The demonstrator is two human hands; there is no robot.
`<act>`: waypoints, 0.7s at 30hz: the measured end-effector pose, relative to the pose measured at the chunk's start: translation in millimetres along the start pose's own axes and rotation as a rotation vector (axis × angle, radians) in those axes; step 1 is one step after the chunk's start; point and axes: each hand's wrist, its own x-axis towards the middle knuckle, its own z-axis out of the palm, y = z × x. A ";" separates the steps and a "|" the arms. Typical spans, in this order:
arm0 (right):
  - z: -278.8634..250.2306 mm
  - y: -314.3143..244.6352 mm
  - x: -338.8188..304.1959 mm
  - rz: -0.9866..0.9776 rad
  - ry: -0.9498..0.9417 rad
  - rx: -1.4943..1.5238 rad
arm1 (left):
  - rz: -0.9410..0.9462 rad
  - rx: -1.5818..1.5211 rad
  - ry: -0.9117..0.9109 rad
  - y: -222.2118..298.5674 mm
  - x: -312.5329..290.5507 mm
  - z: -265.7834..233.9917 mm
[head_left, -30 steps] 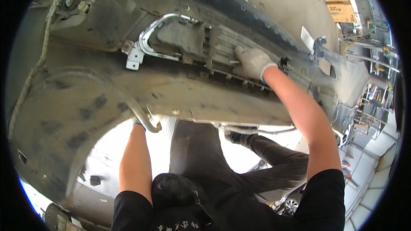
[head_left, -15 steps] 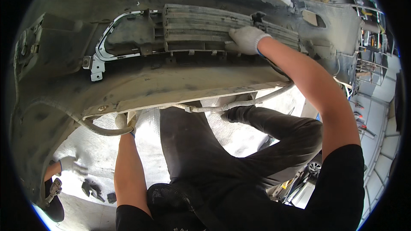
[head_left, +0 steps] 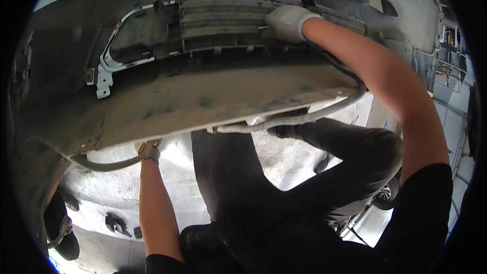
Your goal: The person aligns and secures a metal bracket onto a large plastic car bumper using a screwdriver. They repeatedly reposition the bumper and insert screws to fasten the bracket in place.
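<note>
A large, dusty car bumper (head_left: 218, 91) stretches across in front of me, its inner side facing me. Against its slatted grille (head_left: 218, 15) rests my right hand (head_left: 291, 23), in a pale knit glove with fingers curled. A thin pale tip shows at those fingers; what it belongs to I cannot make out. My gloved left hand (head_left: 148, 149) is at the bumper's lower edge, its fingers mostly hidden. A wrapped wiring harness (head_left: 109, 166) loops up to that hand, and another length (head_left: 294, 120) hangs below the edge, towards the right.
A white metal bracket (head_left: 104, 78) sits on the bumper, left of the grille. Below, a silvery sheet (head_left: 116, 187) covers the ground, with dark parts (head_left: 117, 223) on it. Part of another person (head_left: 61, 231) shows at lower left. A wheel (head_left: 388, 193) stands at lower right.
The bumper appears higher and further left in the picture. My right hand stays at about the same spot on the grille. The other person's gloved hand has gone from view.
</note>
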 end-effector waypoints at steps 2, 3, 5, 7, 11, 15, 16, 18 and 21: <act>-0.5 4.0 1.5 -0.014 -0.003 0.025 | -0.077 -0.091 -0.009 -4.8 0.0 -2.9; -0.8 5.1 2.7 0.002 -0.033 0.040 | -0.098 -0.102 -0.004 -7.1 -1.4 -3.9; -0.1 7.0 2.5 -0.030 0.000 0.054 | -0.127 -0.112 0.000 -10.8 -1.4 -3.1; 0.4 7.9 0.6 -0.030 -0.034 0.076 | -0.151 -0.122 0.000 -12.2 -1.9 -3.0; -5.0 14.2 -9.6 -0.022 -0.038 0.107 | -0.191 -0.132 -0.009 -5.1 1.0 -4.8; -16.0 40.0 -53.8 0.054 0.135 0.222 | -0.114 -0.091 -0.037 9.2 5.3 6.1; -17.3 49.4 -71.3 0.049 0.232 0.259 | -0.146 -0.097 -0.015 12.6 2.4 10.3; -6.6 63.4 -125.2 0.120 0.484 0.324 | -0.252 -0.132 0.098 18.3 -7.0 21.2; 16.1 75.1 -194.1 0.326 0.630 0.396 | -0.199 -0.169 0.148 30.6 -22.2 32.8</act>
